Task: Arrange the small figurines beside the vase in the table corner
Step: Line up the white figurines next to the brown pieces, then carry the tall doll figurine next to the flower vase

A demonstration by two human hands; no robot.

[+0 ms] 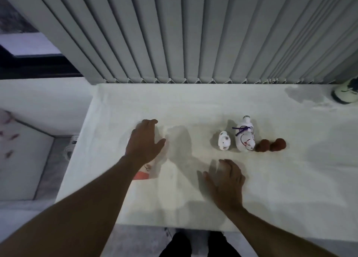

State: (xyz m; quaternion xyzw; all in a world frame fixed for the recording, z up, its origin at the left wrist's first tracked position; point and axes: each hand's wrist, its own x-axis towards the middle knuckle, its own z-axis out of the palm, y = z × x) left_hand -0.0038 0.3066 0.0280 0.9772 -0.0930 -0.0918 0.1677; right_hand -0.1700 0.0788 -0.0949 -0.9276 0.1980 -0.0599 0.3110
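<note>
The table (pixel 213 101) holds a vase (pixel 244 135), with a white figurine (pixel 224 140) and two brown ones (pixel 270 145) just beside it. The left hand (pixel 144 140) seems to cover something blurred, its grasp unclear; the right hand (pixel 226 181) hovers open. Next likely calls for shifting the group toward the corner

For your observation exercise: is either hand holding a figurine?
No: the left hand and right hand are both open and empty.

Both hands (pixel 144 140) (pixel 226 181) forward, fingers (pixel 225 162) spread.
</note>
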